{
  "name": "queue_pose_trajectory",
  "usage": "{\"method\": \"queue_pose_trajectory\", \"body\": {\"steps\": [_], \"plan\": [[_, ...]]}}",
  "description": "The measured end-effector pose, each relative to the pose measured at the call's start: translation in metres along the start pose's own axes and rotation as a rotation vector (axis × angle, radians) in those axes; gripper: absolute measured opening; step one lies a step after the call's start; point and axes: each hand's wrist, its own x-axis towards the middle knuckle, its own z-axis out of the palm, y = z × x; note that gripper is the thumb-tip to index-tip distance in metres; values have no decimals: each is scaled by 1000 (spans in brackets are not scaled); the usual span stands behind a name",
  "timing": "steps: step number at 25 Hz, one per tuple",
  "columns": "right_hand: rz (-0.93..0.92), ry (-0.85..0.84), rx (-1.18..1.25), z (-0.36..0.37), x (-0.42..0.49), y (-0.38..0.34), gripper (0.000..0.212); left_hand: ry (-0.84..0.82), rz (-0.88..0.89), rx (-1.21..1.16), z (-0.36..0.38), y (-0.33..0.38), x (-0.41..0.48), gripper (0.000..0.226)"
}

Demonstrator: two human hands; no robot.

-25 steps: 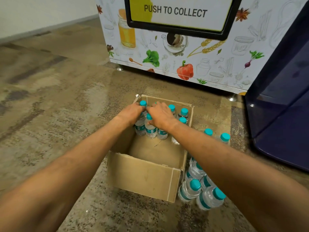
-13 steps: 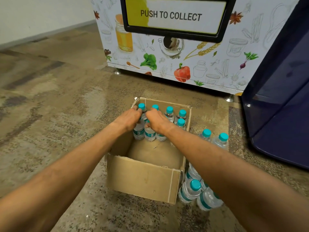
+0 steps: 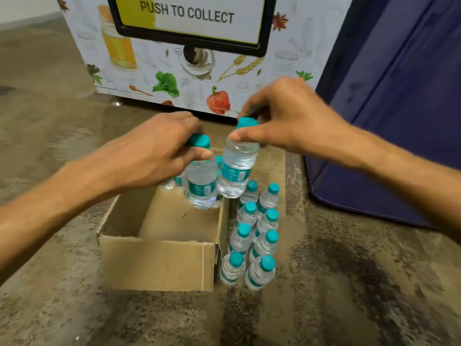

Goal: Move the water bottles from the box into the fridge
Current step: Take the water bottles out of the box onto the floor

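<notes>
- Left hand [image 3: 159,151] pinches one small bottle [image 3: 202,186] by its teal cap, fingers curled round the neck; right hand [image 3: 291,118] does the same with a second bottle [image 3: 237,168], thumb and fingers at the cap.
- Both hang above the far end of the cardboard box [image 3: 159,263], clear of its rim, side by side.
- Leftover bottles [image 3: 174,182] sit in the box's far corner, mostly hidden; a cluster of bottles [image 3: 259,236] stands on the floor just beside the box's right wall.
- Tip: cap-only grips let bottles swing, so carry them slow and upright toward the dark blue cabinet [image 3: 399,121] on the right — probably the fridge — without clipping that cluster.
</notes>
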Motion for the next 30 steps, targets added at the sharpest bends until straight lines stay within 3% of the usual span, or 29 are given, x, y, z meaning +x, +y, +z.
{"method": "queue_pose_trajectory", "body": {"steps": [4,8,12,19,30], "plan": [[58,-7,9,-30,-70,17,40,-3,95,-101,0,53,7,39],[91,-22,170,-22,-132,21,41,-94,161,-186,13,88,-14,33],[18,-153,325,23,-174,19,31,-265,180,-236,39,100,-46,27],[-36,-385,313,133,-194,30,27,-468,170,-209,113,107,-96,18],[28,-516,218,169,-192,27,35,-424,196,-198,164,96,-109,21]]}}
